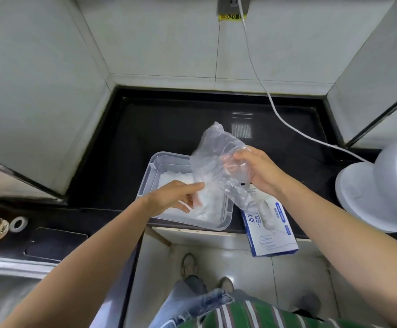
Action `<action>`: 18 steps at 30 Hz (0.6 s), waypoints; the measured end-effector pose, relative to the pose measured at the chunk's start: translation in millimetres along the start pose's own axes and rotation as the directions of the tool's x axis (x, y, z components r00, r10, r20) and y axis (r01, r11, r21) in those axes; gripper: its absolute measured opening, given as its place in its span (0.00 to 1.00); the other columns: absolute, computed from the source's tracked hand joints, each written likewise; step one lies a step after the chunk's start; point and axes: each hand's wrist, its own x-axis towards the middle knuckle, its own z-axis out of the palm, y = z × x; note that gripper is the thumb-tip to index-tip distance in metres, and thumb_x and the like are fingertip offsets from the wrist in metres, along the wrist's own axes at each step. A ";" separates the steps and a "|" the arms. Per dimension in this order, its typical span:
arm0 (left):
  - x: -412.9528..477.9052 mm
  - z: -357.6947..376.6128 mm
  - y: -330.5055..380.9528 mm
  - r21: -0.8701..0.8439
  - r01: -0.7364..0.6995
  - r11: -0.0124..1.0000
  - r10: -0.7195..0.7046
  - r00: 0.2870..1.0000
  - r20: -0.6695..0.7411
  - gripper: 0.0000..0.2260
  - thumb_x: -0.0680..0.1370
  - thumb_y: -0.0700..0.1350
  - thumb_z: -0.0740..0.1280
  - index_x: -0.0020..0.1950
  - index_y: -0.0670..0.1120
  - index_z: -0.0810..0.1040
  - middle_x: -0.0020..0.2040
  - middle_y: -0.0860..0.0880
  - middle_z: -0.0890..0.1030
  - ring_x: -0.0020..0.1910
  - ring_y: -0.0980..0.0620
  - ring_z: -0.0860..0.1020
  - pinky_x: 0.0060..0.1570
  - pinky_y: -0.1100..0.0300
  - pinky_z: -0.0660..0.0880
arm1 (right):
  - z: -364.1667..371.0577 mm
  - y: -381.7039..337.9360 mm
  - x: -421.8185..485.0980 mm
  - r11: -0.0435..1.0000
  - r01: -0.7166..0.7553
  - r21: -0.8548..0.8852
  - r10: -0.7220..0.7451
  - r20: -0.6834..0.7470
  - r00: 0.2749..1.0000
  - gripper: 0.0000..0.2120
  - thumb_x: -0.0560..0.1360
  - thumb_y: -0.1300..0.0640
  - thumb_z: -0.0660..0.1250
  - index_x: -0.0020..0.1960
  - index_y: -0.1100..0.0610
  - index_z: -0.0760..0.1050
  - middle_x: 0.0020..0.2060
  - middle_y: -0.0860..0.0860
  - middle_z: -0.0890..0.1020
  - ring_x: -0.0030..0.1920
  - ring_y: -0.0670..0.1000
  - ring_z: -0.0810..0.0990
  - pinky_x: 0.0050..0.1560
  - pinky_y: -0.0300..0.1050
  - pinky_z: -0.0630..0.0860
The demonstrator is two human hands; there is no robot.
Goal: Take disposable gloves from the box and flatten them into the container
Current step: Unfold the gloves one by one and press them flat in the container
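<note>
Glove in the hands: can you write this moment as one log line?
right hand: grips clear glove; left hand: pinches its lower edge; place: over clear container; glove box: beside it

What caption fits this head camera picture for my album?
Left hand and right hand hold a clear plastic glove over the clear rectangular plastic container, beside the blue-and-white cardboard glove box.

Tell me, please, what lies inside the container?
A whitish pile of gloves lies in the container. The left hand and the held glove hide its right part.
</note>
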 end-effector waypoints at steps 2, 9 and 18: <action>2.3 -7.8 1.8 -0.106 -0.059 0.993 0.042 0.987 -0.156 0.25 0.79 0.63 0.57 0.55 0.44 0.80 0.54 0.45 0.82 0.54 0.46 0.80 0.54 0.54 0.79 | 4.8 -2.8 1.4 0.999 -0.048 -0.027 0.049 0.033 0.998 0.07 0.77 0.66 0.63 0.52 0.64 0.79 0.44 0.56 0.83 0.46 0.52 0.82 0.43 0.43 0.80; 11.0 -12.4 10.5 -0.294 -0.014 0.956 0.013 1.000 -0.007 0.28 0.73 0.67 0.61 0.68 0.52 0.72 0.64 0.49 0.78 0.62 0.49 0.77 0.65 0.51 0.72 | 22.0 -1.1 2.9 0.959 -0.162 -0.235 0.217 0.231 0.949 0.14 0.76 0.66 0.63 0.59 0.72 0.75 0.48 0.60 0.85 0.49 0.54 0.82 0.53 0.48 0.76; 31.4 -16.3 -14.7 -0.157 -0.036 0.987 -0.040 0.891 -0.452 0.10 0.79 0.51 0.66 0.51 0.43 0.76 0.43 0.45 0.75 0.42 0.48 0.73 0.42 0.56 0.75 | 15.5 -3.4 14.8 0.800 -0.266 -0.538 0.304 -0.018 0.952 0.06 0.75 0.61 0.71 0.42 0.63 0.77 0.25 0.51 0.78 0.29 0.51 0.75 0.40 0.47 0.75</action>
